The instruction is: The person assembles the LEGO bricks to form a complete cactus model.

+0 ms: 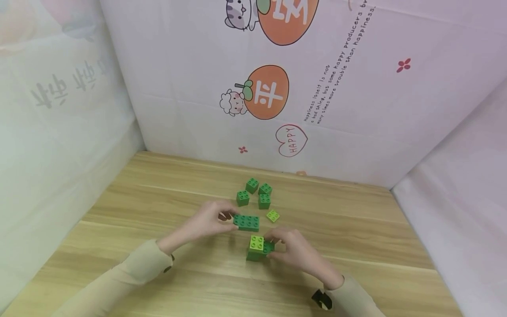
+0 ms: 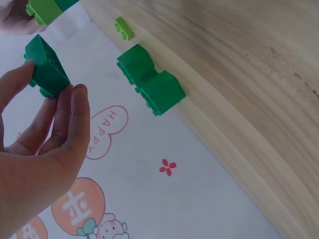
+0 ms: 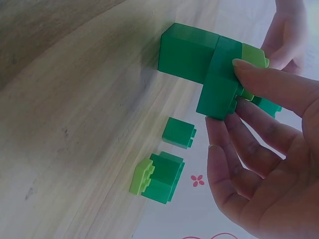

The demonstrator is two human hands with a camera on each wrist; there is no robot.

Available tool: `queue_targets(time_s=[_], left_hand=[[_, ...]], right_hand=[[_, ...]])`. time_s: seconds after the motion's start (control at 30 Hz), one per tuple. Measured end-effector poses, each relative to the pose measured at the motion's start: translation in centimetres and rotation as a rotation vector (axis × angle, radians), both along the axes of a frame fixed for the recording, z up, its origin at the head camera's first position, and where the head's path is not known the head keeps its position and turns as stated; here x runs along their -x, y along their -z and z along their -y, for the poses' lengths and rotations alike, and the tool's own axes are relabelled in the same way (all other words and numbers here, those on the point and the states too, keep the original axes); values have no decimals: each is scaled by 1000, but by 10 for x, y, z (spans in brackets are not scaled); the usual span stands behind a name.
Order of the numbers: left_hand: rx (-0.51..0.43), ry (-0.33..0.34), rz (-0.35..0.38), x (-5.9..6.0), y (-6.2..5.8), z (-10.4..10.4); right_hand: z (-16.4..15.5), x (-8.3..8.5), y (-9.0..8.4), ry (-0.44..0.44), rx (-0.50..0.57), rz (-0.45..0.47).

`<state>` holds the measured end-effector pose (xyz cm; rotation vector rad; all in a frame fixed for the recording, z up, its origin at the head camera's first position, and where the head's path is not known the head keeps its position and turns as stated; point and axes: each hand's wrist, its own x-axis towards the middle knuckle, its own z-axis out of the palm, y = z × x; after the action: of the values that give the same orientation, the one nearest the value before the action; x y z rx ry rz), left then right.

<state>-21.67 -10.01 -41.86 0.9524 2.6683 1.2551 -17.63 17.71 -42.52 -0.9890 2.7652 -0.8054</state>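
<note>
My left hand (image 1: 210, 219) pinches a long dark green toy brick (image 1: 247, 223) by its left end, above the table. In the left wrist view, thumb and fingertips grip this brick (image 2: 47, 69) at its sides. To the right and nearer, my right hand (image 1: 296, 252) holds a small assembly of green bricks (image 1: 255, 255) topped by a flat lime brick (image 1: 257, 242). From the right wrist, the green assembly (image 3: 188, 52) shows a block at its base and a part jutting sideways, where thumb and fingers grip. The long brick and the assembly are apart.
Several small green bricks (image 1: 264, 201) stand loosely grouped beyond the hands. A flat lime brick (image 1: 273, 215) lies just nearer than them on the wooden table (image 1: 190, 281). White printed cloth (image 1: 178, 110) walls the back and sides.
</note>
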Motion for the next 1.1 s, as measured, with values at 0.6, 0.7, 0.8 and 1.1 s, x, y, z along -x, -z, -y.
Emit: queue_targets(time_s=[0.6, 0.7, 0.8, 1.1], left_hand=[[26, 44, -19, -16, -2, -5], [32, 48, -18, -18, -2, -5], [32, 49, -2, -19, -3, -7], [44, 45, 42, -22, -2, -9]], right_hand=[[-1, 0, 0, -6, 7, 1], [-1, 0, 0, -8, 13, -2], [-1, 0, 1, -10, 18, -7], [-1, 0, 1, -3, 5, -8]])
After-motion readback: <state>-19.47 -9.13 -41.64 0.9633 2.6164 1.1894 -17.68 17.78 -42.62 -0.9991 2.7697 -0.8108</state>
